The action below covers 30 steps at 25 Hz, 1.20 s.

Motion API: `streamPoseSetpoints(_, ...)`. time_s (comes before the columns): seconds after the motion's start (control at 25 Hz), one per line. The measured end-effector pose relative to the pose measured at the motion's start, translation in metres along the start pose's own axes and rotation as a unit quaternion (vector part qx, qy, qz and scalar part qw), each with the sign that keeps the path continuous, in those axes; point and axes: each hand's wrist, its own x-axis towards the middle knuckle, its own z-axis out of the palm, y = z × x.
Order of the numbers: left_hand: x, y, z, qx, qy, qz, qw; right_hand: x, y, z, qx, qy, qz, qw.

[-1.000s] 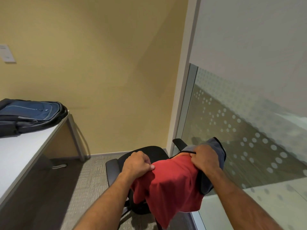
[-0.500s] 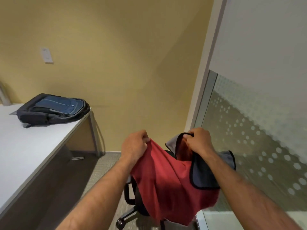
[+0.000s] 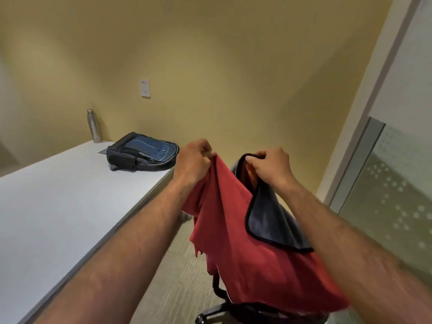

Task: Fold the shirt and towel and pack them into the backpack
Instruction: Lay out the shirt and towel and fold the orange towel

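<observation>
beside table (image 3: 58,206), both fists grip shirt (image 3: 245,253)

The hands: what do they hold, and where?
Left hand grips the red shirt's top edge; right hand pinches shirt and black-edged grey towel together.

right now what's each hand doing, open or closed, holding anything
Left hand: closed, grip on the red fabric shirt.
Right hand: closed, grip on the dark grey black-edged towel and the shirt.
</observation>
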Motion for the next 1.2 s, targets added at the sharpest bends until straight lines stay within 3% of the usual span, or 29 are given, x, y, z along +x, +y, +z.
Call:
streamPoseSetpoints(0.72, 0.161, -0.147, -0.247, 0.078, 0.158, 0.036, 0.984, 0.083, -0.263, 0.198, 0.211, -0.018, -0.063, 0.975)
streamPoseSetpoints(1.2, 0.217, -0.308, -0.373, 0.174, 0.252, -0.091, 0.947, 0.138, -0.388, 0.394, 0.297, -0.13, -0.095, 0.941)
